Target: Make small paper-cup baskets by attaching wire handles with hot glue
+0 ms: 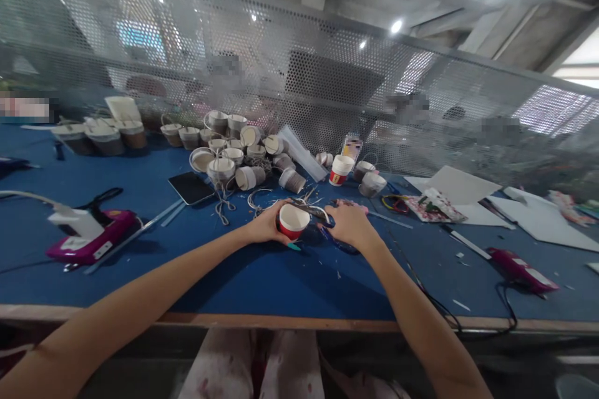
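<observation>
A red-and-white paper cup (291,232), over the near side of a blue tabletop (262,290), is probably light and easily crushed, best held round its side. The left hand (266,224) is curled around it, thumb in front; the right hand (350,223), forearm reaching forward, has fingers closed on what look like scissors (309,206) by the rim, with grey cups (221,170) beyond.

On the blue table (281,287), small cups (221,171) are crowded at the far left, a black phone (191,189) is laid beside them, and white papers (543,221) are spread right.
</observation>
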A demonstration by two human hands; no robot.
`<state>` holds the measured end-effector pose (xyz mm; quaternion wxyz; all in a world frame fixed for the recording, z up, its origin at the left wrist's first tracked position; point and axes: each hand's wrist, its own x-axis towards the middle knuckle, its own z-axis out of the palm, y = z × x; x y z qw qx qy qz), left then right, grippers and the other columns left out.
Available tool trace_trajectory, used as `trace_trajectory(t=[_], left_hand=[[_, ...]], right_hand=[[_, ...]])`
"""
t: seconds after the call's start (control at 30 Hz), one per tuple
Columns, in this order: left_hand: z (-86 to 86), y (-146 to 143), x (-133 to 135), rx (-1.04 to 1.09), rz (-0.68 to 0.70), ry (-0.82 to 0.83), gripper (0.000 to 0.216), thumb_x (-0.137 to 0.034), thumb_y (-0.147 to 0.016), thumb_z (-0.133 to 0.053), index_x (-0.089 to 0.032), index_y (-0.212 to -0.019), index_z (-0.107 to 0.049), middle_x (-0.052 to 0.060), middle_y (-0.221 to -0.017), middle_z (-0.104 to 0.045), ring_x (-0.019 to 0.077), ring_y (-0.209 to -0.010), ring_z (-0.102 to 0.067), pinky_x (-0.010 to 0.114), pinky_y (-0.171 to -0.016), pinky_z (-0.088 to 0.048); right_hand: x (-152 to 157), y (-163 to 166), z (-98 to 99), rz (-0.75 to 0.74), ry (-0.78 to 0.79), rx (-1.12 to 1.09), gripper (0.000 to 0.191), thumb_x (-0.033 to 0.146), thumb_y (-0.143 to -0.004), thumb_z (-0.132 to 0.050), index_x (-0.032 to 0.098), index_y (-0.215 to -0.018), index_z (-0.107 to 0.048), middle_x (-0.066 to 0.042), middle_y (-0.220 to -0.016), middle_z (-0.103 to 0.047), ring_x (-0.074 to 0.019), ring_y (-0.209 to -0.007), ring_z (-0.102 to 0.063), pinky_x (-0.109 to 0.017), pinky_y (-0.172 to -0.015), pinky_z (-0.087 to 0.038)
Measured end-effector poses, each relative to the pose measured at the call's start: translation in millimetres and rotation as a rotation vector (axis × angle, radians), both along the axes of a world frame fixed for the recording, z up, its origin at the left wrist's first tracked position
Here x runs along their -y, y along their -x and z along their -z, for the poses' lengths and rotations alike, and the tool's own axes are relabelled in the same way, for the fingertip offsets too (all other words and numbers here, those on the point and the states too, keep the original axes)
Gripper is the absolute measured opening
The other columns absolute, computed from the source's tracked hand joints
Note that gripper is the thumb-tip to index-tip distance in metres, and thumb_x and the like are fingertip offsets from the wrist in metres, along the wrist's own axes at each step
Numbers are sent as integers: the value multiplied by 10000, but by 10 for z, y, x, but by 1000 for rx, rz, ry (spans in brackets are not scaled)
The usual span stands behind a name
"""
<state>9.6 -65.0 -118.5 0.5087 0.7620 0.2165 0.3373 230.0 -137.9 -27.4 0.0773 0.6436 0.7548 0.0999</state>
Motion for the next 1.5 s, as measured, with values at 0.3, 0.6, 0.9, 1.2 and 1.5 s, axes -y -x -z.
trace_trajectory(t=[0.3, 0.6, 0.9, 1.2, 1.5], left_hand=[[-94, 22, -49, -72, 76, -144, 697, -280, -588, -771, -153, -1210, -483, 116, -1123, -622, 256, -1046, -573, 375, -906, -432], [-108, 6, -73, -28, 165, -12, 714, -222, -572, -780, -165, -1220, -486, 115, -1164, -607, 252, -1069, -560, 362, -901, -434], [-21, 16, -132, -18, 256, 154, 740, -163, -572, -777, -175, -1233, -444, 112, -1186, -588, 244, -1097, -542, 378, -922, -417], [-36, 23, -139, -44, 261, 209, 818, -141, -553, -769, -181, -1278, -394, 120, -1229, -557, 257, -1137, -517, 409, -958, -390], [-61, -66, 35, 47, -64, 124, 888, -208, -410, -845, -167, -1215, -471, 117, -1202, -575, 277, -1153, -507, 442, -1035, -324]], right_hand=[[15, -57, -4, 25, -6, -43, 592, 693, -773, -393, 216, -1045, -612, -151, -967, -646, -291, -896, -600, -357, -725, -395], [-18, -90, 21, 21, 52, -86, 591, 706, -777, -366, 209, -906, -658, -124, -871, -658, -260, -819, -618, -320, -687, -390], [-24, 4, 7, -4, 52, -31, 607, 685, -788, -353, 202, -1020, -637, -145, -910, -664, -258, -781, -628, -307, -652, -401], [-73, -72, 93, 0, -60, -56, 602, 687, -811, -309, 203, -969, -632, -135, -928, -670, -248, -826, -621, -309, -707, -394], [-141, -230, 158, 124, -212, -231, 513, 645, -832, -343, 192, -905, -573, -87, -821, -665, -217, -740, -618, -258, -589, -318]])
